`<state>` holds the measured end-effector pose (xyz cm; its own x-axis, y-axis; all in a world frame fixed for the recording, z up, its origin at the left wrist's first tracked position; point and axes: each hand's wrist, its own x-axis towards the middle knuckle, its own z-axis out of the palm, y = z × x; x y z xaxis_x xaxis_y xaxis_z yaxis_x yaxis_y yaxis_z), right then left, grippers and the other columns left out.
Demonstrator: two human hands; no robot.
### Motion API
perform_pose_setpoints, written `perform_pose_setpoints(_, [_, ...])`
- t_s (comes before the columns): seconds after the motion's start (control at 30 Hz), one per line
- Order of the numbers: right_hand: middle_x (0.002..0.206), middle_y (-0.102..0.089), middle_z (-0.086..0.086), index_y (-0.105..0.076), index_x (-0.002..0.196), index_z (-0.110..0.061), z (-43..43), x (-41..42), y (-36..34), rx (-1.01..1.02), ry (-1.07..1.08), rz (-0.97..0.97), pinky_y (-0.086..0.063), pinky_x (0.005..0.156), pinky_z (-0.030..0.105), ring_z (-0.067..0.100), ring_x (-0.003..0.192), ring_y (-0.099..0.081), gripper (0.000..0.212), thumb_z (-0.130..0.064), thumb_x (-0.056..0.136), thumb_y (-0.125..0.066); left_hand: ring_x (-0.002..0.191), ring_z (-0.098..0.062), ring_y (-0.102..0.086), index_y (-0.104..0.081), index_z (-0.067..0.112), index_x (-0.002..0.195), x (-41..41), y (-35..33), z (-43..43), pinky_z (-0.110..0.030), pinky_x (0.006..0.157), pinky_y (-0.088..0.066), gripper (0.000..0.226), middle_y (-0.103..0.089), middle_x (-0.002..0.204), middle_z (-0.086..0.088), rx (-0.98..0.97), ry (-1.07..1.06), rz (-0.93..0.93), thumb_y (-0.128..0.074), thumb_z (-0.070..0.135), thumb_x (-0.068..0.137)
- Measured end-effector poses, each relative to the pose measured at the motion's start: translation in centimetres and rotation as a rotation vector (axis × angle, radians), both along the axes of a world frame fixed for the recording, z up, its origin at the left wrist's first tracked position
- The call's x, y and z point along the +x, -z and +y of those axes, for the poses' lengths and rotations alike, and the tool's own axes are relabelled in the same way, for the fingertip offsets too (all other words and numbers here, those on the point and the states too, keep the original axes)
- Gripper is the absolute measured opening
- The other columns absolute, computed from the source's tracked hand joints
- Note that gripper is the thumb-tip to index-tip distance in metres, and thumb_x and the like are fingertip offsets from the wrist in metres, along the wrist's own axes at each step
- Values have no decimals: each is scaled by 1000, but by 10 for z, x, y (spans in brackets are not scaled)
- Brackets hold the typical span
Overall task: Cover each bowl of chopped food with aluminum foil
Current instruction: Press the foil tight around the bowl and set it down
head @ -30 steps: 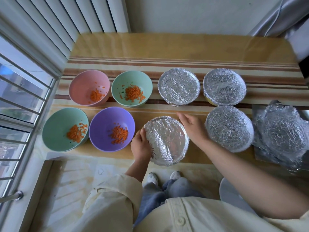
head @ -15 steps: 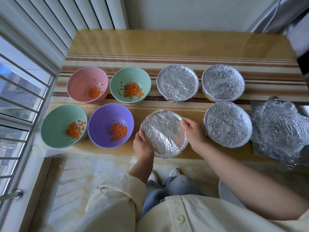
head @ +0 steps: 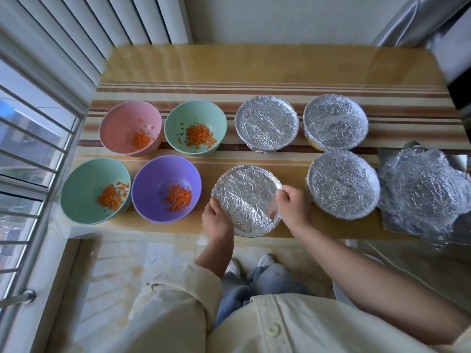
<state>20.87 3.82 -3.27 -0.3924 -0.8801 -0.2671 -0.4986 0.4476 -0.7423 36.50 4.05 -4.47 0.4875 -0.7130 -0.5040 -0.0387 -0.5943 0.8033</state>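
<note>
Since a second ago the right hand [head: 293, 202] has curled from flat onto the right rim of the foiled bowl [head: 248, 202], the left hand [head: 216, 220] gripping the opposite rim, at the table's [head: 254, 64] near edge; hard crimping could tear the foil [head: 239, 189] or tip the bowl off.

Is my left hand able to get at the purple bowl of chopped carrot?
Probably, once freed: the purple bowl sits just beside the left hand, nothing between them, but that hand grips the foil-covered bowl.
</note>
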Motion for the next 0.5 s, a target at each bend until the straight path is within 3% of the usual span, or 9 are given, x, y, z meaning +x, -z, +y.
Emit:
perform_pose_setpoints(0.1, [56, -31, 0, -45, 62, -9, 0, -3, -9, 24, 26, -155, -18, 53, 31, 12, 56, -25, 34, -17, 94, -52, 117, -31, -59, -61, 2, 124, 1, -6, 0, -47, 105, -45, 45, -65, 122, -14, -9, 24, 68, -34, 32, 106])
perform_pose_setpoints(0.2, [57, -31, -1, -44, 62, -13, 3, -4, -13, 142, 41, -187, -18, 54, 31, 12, 55, -27, 39, -27, 98, -49, 116, -27, -56, -59, 5, 127, 1, -9, 3, -43, 105, -43, 49, -63, 124, -11, -20, 69, 31, -35, 41, 104])
perform_pose_setpoints(0.33, [53, -26, 0, -35, 58, -12, 8, -2, -10, 179, 74, -153, -16, 43, 22, 13, 51, -22, 42, -15, 98, -46, 83, -29, -52, -60, 0, 90, 5, -4, 8, -36, 78, -43, 45, -60, 87, -14, 2, 56, 9, -33, 32, 106])
perform_pose_setpoints(0.5, [27, -33, -10, -31, 55, -11, 5, 6, -22, 168, 155, -167, -12, 35, 18, 5, 34, -21, 43, -5, 96, -41, 83, -27, -51, -60, 2, 94, 4, -3, 10, -34, 79, -41, 40, -61, 91, -13, 28, 66, 17, -31, 27, 107])
